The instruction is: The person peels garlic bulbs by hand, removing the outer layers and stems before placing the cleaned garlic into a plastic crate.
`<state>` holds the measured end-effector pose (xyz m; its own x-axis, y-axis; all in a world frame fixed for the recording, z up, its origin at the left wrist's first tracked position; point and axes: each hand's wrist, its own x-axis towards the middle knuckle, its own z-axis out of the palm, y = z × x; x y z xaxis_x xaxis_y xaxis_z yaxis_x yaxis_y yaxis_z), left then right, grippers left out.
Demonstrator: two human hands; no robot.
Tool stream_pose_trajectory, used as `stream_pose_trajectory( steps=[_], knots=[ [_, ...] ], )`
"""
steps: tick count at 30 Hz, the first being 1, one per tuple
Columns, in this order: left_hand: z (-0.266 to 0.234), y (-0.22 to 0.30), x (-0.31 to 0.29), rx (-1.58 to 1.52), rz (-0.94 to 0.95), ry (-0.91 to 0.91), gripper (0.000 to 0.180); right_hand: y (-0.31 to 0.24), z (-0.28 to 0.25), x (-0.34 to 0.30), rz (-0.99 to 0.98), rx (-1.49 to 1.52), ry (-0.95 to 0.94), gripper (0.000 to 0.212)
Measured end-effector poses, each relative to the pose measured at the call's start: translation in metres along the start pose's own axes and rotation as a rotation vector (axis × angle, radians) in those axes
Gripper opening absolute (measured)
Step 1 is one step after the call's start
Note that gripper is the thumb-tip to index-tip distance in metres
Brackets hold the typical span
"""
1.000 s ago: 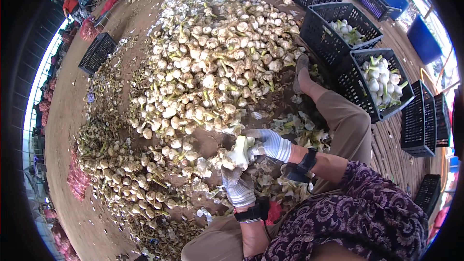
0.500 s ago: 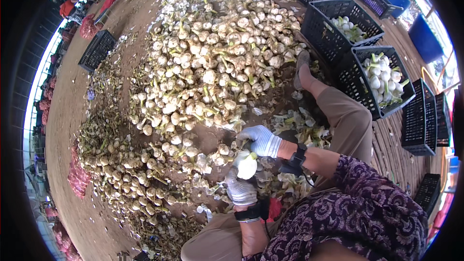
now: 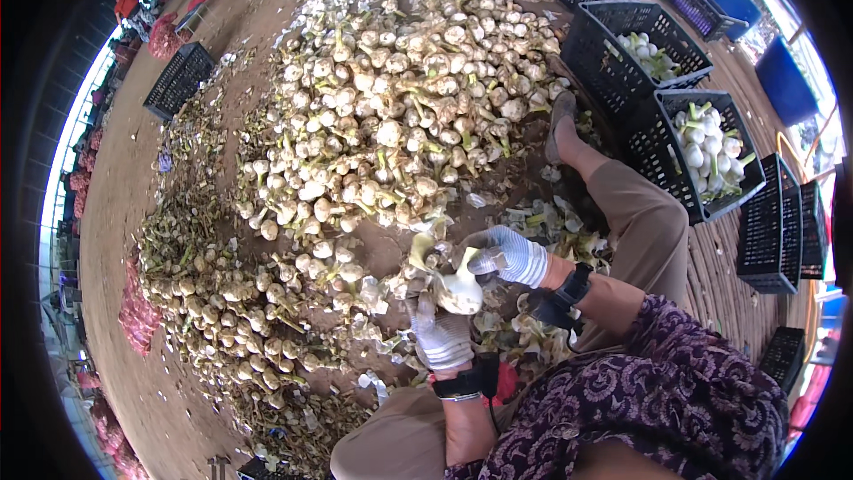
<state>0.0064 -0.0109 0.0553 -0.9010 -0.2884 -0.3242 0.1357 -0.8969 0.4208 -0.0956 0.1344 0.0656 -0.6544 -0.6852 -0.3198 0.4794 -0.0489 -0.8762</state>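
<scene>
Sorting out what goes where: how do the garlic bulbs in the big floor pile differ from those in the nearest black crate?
The floor pile bulbs look tan, dirty, with stalks on; the nearest crate holds cleaner, whiter bulbs. The pile is huge and loose on the ground; the crate's batch is small and contained. Both are garlic.

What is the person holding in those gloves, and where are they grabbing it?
A white garlic bulb. The left hand cups it from below; the right hand grips its top, by the stalk.
</scene>
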Motion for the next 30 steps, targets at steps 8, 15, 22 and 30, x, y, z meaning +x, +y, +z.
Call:
stream_pose_trajectory(
  steps=[8,15,22,30],
  knots=[
    [0.030,0.005,-0.006,0.620,0.272,-0.107,0.030,0.010,-0.018,0.001,0.032,0.197,0.412,0.024],
    [-0.008,-0.015,-0.006,1.362,0.048,-0.155,0.065,-0.009,-0.023,0.002,-0.095,0.185,0.326,0.019],
    [0.007,-0.019,0.008,0.612,0.022,-0.080,0.066,-0.004,-0.009,-0.007,0.017,0.073,0.245,0.037],
    [0.013,-0.017,0.002,0.965,0.263,-0.040,0.066,-0.015,0.007,-0.011,0.057,0.064,0.277,0.037]
  ],
)
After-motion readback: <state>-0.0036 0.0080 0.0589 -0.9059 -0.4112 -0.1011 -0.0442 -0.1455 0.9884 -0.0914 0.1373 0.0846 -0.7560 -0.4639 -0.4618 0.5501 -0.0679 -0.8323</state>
